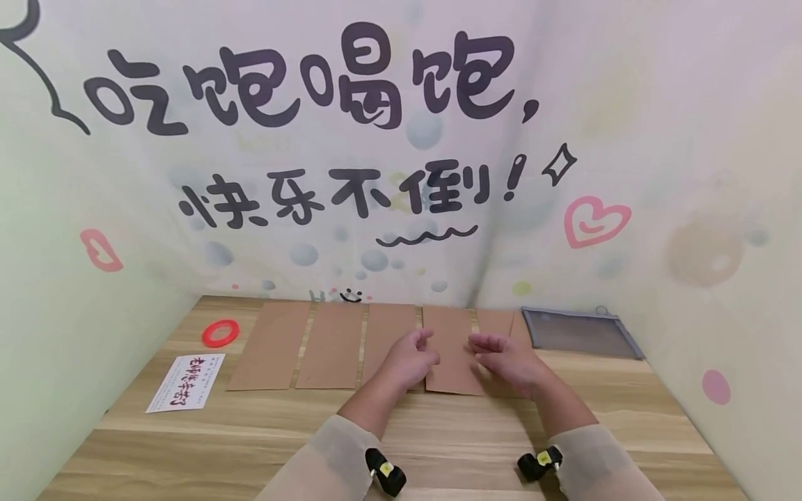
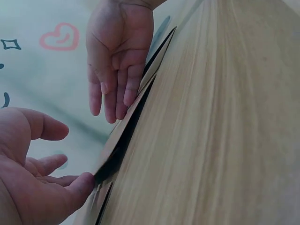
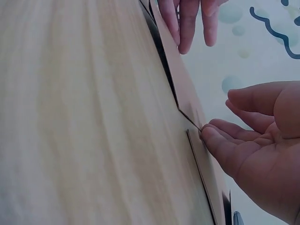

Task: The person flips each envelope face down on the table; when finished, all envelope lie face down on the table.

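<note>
Several brown cardboard sheets lie side by side in a row at the back of the table. My left hand (image 1: 410, 358) is at the left edge of one sheet (image 1: 451, 348), with its fingers loosely bent and spread. At that sheet's right side is my right hand (image 1: 510, 363), its fingers extended and palm turned inward. In the left wrist view, a fingertip of the left hand (image 2: 42, 187) meets the sheet's raised edge (image 2: 125, 131). Fingertips of the right hand (image 3: 262, 145) touch the sheet's corner in the right wrist view. Neither hand grips it.
A red ring (image 1: 221, 333), apparently a tape roll, and a white card (image 1: 186, 383) with handwriting lie at the left. The grey mesh zip pouch (image 1: 579, 332) lies at the back right. A printed cloth wall (image 1: 351, 153) stands behind the wood-grain table (image 1: 250, 445).
</note>
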Motion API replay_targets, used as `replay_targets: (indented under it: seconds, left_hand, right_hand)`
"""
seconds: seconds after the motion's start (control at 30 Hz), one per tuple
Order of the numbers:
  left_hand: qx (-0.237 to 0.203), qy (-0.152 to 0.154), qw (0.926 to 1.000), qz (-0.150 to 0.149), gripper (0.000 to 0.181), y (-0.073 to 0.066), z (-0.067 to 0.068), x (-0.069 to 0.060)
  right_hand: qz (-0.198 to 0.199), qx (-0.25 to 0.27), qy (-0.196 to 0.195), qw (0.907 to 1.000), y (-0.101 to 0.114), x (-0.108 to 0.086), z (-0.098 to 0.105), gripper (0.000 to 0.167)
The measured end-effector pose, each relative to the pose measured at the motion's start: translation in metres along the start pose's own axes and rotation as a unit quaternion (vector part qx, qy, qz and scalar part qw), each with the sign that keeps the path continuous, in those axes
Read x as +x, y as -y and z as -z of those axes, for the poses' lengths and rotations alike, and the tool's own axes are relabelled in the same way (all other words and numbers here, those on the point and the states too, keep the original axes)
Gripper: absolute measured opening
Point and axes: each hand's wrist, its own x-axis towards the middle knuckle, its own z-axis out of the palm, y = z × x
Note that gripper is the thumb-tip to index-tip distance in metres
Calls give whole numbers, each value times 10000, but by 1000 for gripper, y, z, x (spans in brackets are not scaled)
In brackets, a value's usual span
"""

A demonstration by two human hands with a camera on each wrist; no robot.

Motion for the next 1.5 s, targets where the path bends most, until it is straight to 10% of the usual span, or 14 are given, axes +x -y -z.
replay_targets:
  seconds: [0.5,0.8,1.5]
  left_hand:
    - [131,35,9998,-115,61,-4,-7,-3]
    - [-469,452,9976,-230,62,-11,-41,-4]
    - [-728,361,9967,86,65,-26,-104,-1]
  right_hand:
    - [-114,506,-194,9985,12,-7,8,56]
    - [118,377,-863,9955,12,-26,47,59]
    - [-421,29,-651,9970,-41,-56,104,68]
